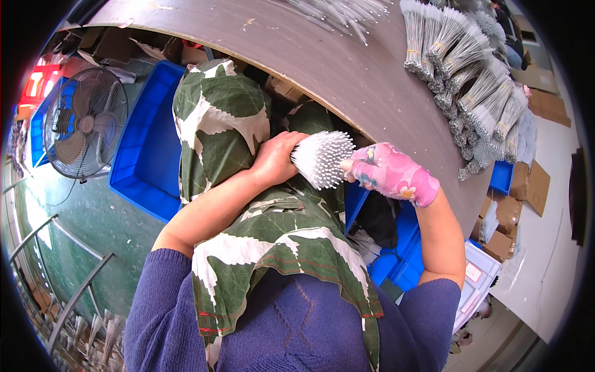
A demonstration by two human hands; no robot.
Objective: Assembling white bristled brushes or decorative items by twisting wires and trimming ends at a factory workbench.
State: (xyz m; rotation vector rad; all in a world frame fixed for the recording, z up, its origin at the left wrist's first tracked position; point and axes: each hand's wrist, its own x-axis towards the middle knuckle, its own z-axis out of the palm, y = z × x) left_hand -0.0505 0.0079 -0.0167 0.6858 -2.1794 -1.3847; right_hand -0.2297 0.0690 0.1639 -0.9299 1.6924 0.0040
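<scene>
Left hand [276, 158] wraps around a bundle of thin white-tipped rods [322, 161] above the lap; the pink-gloved right hand [390, 170] curls its fingers at the tips, its hold unclear.
Brown tabletop [427, 124] curves ahead, scuffed, with banded bundles [471, 80] heaped at right and loose rods [347, 15] at the far edge. Leftward, a round fan [87, 124] stands near a blue bin [152, 158] above green flooring [133, 242].

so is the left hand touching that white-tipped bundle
Touching. The head view shows the left hand closed against the near-left side of the white-tipped bundle, with no gap between them.
</scene>
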